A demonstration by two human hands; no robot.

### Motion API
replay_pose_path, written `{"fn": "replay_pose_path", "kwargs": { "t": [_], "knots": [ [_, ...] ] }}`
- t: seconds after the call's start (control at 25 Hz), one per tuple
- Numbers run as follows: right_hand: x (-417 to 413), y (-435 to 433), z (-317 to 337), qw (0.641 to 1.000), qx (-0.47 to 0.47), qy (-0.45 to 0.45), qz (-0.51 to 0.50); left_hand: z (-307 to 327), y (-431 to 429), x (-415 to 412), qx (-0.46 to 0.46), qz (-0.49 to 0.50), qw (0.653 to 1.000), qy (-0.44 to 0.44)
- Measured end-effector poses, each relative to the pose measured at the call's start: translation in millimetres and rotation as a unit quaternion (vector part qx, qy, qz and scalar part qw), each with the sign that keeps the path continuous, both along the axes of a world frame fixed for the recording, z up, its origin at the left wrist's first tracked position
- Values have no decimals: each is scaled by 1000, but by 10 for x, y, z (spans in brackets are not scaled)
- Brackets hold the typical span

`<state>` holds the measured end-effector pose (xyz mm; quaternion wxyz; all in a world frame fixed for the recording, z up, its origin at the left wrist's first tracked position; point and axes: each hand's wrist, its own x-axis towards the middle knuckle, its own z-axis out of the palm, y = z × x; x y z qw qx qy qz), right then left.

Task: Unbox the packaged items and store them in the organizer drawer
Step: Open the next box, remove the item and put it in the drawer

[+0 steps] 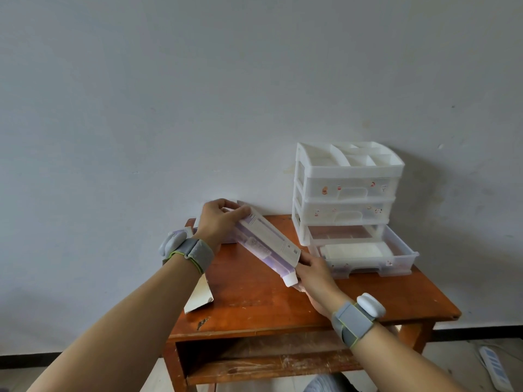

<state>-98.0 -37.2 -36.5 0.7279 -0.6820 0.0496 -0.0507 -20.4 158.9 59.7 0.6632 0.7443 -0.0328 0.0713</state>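
I hold a long white and lilac carton (271, 239) slanted above the table. My left hand (218, 220) grips its far upper end. My right hand (314, 274) is at its near lower end, where a lilac tube with a white cap (290, 278) sticks out of the carton; the fingers wrap the tube's end. A white plastic organizer (348, 193) stands at the back right of the table. Its bottom drawer (402, 257) is pulled out and holds a flat white pack (356, 250). The two upper drawers are closed.
The small brown wooden table (254, 301) stands against a pale wall. A flat opened white carton (198, 298) lies at its left edge, partly under my left forearm. A white power strip (493, 363) lies on the floor at lower right. Both wrists wear grey bands.
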Motion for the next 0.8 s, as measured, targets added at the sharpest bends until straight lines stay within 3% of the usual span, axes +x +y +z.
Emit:
{"fn": "replay_pose_path", "kwargs": {
  "t": [0.12,0.24,0.4,0.8],
  "knots": [
    [21,40,77,988,149,-4,-29,134,-47,-65,-3,13,999,-50],
    [53,85,135,970,232,23,-64,255,-98,-131,28,24,995,-96],
    [29,127,170,922,372,95,-47,351,-144,-218,59,25,987,-148],
    [-9,135,237,893,426,144,-11,325,-173,-323,82,34,974,-207]
  ]
}}
